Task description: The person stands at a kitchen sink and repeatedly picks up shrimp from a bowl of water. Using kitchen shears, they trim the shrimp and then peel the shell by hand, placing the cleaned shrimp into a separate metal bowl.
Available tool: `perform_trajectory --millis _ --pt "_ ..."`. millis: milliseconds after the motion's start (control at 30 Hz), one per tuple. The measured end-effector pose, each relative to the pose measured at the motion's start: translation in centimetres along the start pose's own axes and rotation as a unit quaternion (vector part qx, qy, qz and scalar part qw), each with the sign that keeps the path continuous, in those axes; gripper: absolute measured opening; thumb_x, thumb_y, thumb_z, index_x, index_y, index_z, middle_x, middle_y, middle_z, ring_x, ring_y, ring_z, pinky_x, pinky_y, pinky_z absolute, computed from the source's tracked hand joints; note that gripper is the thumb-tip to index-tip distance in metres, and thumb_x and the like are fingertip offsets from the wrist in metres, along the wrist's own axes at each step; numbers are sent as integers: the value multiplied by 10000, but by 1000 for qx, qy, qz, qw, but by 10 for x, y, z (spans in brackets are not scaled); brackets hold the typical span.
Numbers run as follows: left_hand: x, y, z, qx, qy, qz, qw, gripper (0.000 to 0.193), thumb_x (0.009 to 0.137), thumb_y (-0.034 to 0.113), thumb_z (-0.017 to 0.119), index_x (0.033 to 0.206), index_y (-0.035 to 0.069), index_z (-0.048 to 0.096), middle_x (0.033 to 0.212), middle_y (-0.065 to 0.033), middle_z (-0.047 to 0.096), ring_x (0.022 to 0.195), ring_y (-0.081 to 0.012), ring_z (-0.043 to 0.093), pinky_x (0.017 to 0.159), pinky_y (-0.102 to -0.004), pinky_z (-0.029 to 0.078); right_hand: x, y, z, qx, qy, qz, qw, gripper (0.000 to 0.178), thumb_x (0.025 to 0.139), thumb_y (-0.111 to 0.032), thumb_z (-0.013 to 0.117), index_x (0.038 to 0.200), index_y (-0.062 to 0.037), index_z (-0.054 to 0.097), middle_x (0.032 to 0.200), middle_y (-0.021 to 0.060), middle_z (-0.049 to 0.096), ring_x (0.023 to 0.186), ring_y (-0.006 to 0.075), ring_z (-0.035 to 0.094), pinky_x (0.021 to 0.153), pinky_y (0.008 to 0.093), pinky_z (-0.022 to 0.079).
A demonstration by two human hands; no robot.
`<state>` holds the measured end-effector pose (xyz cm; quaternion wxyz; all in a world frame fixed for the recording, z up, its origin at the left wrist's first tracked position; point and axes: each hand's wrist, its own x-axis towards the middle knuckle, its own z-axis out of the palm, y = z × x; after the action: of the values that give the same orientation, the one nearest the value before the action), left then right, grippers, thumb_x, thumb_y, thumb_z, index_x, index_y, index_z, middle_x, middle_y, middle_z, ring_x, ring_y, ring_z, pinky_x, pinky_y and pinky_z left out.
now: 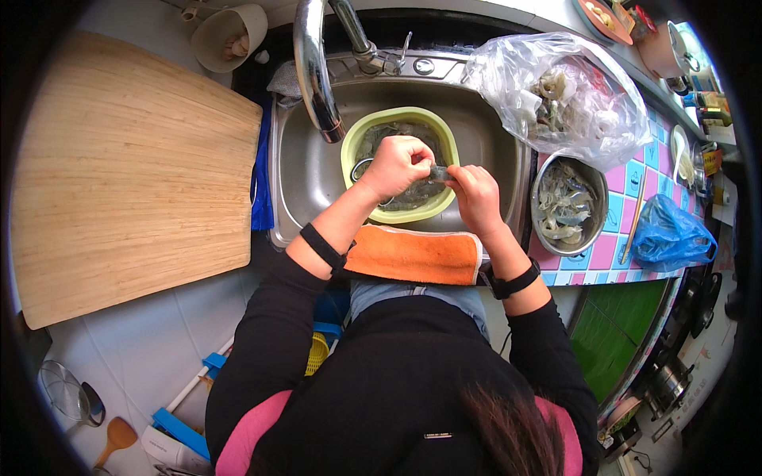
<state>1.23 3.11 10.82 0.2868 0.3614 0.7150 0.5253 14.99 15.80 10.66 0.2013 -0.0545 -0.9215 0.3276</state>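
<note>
Over yellow-green basin (409,215): both hands (393,169) (476,197) pinching shrimp (438,174).

A grey shrimp (439,174) between the fingers (470,182); below them, a yellow-green basin (413,214); bodyward of them, an orange cloth (417,254); to their right, pink-and-blue checked counter covering (605,250).

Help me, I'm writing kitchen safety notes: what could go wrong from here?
The shrimp pinched between the left hand and right hand might slip into the yellow-green basin below. The plastic bag sits close against the metal bowl, so its contents could perhaps spill in.
</note>
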Motion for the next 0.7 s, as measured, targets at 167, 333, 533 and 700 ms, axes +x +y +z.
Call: perform_trajectory --millis 167,333,533,700 --pt "0 -8 -5 -8 39 -28 999 53 684 35 601 716 10 634 670 -70 586 566 -145 525 548 -255 433 -4 4 2 3 39 35 999 172 699 -54 646 854 -45 571 741 108 597 678 281 578 606 354 450" --pt "2 -16 -5 206 32 134 969 95 720 55 591 782 12 650 880 -50 616 830 -195 529 761 -308 435 -6 6 2 75 4 125 989 160 753 -73 628 898 -31 575 758 129 608 684 290 598 609 346 468" --pt "8 -17 -7 233 36 108 966 90 695 125 627 658 49 658 937 -40 615 966 -257 480 854 -363 386 -1 8 3 168 -18 203 964 121 796 -79 595 892 -6 579 703 133 609 611 240 616 560 309 466" --pt "19 -9 -1 199 32 133 970 115 690 151 657 749 52 660 918 -54 612 938 -265 493 842 -359 398 -1 11 0 194 -27 243 950 107 802 -79 582 867 6 584 652 122 605 577 213 615 541 294 462"
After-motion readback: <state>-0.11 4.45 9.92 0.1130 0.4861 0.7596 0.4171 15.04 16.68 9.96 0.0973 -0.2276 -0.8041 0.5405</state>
